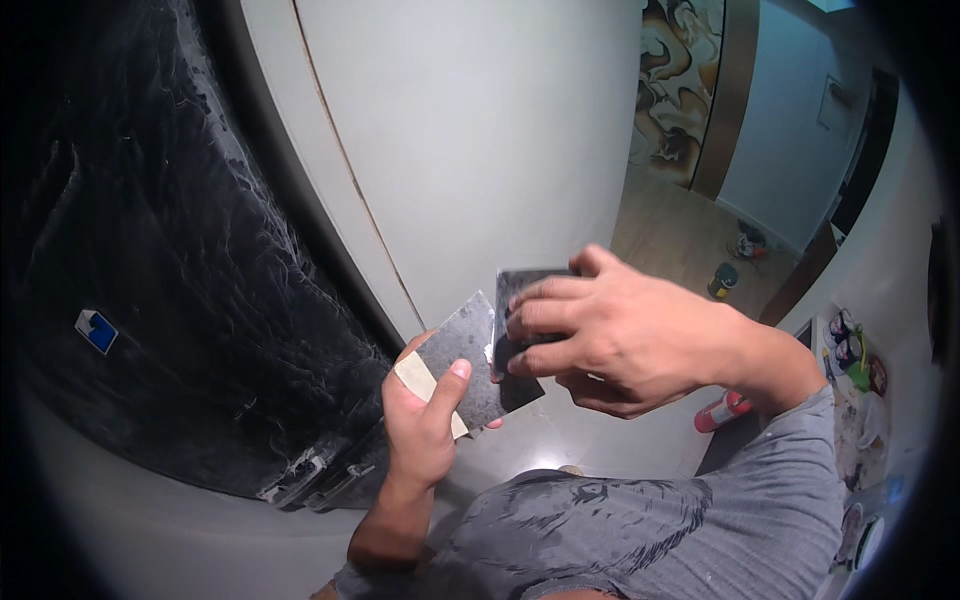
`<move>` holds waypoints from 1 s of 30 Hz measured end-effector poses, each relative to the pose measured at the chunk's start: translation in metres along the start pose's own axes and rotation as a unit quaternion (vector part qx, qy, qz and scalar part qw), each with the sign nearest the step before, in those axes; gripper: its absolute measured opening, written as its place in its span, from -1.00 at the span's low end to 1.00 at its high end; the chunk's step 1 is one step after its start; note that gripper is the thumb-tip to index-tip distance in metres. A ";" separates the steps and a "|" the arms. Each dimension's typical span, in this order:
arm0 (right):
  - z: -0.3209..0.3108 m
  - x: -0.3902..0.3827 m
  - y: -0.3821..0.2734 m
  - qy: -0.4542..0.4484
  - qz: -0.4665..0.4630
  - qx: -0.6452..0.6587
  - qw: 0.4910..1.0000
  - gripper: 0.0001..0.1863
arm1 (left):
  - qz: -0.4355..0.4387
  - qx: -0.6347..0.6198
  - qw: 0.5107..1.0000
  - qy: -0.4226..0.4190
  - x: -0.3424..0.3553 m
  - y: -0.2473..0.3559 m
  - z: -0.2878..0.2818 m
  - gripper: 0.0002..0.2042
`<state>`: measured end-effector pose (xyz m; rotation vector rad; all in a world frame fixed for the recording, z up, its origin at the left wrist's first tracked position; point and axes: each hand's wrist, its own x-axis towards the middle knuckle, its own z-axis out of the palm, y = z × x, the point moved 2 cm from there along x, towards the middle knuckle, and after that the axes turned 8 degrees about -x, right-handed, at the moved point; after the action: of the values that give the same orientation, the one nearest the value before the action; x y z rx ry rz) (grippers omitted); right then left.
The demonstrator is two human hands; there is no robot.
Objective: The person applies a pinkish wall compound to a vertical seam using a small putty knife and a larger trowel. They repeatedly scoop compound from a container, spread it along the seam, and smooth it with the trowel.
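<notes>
My left hand (422,430) grips a flat grey scraper blade (462,345) by the pale strip along its back edge, thumb on top and fingers underneath. Held from above in my right hand (640,340) is a second, darker scraper (532,284), its face partly covered by my bent fingers. The dark scraper's edge meets or overlaps the grey blade near its far right side; exact contact is hard to see. A small white smear (489,354), like putty, shows where the two blades come together.
A scuffed black panel (180,240) with a blue-and-white sticker (97,331) stands at left, beside a tall white panel (480,130). Low on the right is a red cylinder (722,411). A dark bucket (722,281) sits farther back; clutter lines the right side.
</notes>
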<state>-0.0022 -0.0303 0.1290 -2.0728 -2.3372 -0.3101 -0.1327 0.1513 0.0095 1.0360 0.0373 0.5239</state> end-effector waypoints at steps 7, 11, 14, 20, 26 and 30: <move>0.019 0.002 0.008 0.221 -0.058 0.361 0.904 -0.54 | -0.064 -0.197 0.978 0.016 -0.008 0.001 -0.007 -0.62; 0.080 0.022 -0.002 0.354 -0.083 0.454 0.814 -0.53 | -0.078 -0.321 0.944 -0.001 -0.001 -0.012 0.000 -0.60; 0.095 0.016 0.020 0.315 -0.056 0.379 0.869 -0.52 | -0.039 -0.290 0.956 0.013 -0.001 -0.012 -0.003 -0.60; 0.081 -0.016 0.057 0.375 0.117 0.405 0.826 -0.57 | 0.124 -0.133 0.981 0.073 -0.009 -0.007 -0.011 -0.59; 0.140 0.005 0.005 0.335 0.238 0.751 0.516 -0.54 | 0.390 0.210 0.884 0.145 -0.002 -0.022 -0.011 -0.62; 0.148 0.027 -0.001 0.367 0.248 0.733 0.517 -0.54 | 0.403 0.295 0.859 0.116 -0.005 -0.040 -0.009 -0.63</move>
<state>0.0124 0.0186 -0.0123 -1.0552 -0.6319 0.5445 -0.1237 0.1407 -0.0297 1.5797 -0.0301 1.4707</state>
